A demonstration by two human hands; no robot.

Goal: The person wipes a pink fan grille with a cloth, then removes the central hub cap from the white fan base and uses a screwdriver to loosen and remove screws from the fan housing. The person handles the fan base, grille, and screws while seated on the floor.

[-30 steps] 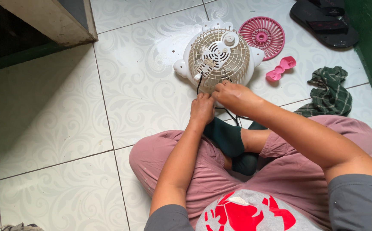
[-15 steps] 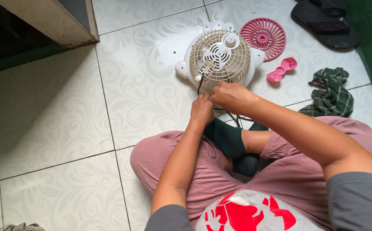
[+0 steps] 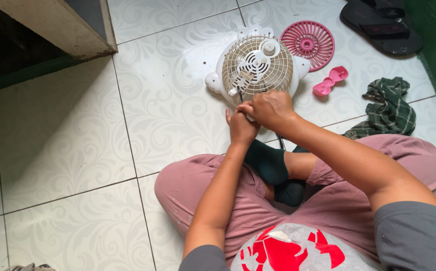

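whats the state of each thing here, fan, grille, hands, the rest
small white fan: lying flat on the tiled floor, cream grille facing up
pink grille: detached, flat beside the fan
pink bow-shaped piece: loose on the floor
left hand: at the fan's near edge, grip hidden
right hand: closed, over the left hand
green cloth: crumpled
black sandals: lying flat

Patterned tiled floor (image 3: 67,150), cream fan (image 3: 258,65), pink grille (image 3: 307,44), pink blade (image 3: 330,81), green cloth (image 3: 388,108), black sandals (image 3: 381,25)

A person sits cross-legged on the tiled floor (image 3: 67,135), left hand (image 3: 240,125) and right hand (image 3: 270,109) pressed together at the near edge of a small white fan (image 3: 258,65) — pink grille (image 3: 307,44), pink blade (image 3: 330,81) and green checked cloth (image 3: 391,108) lie beside it.
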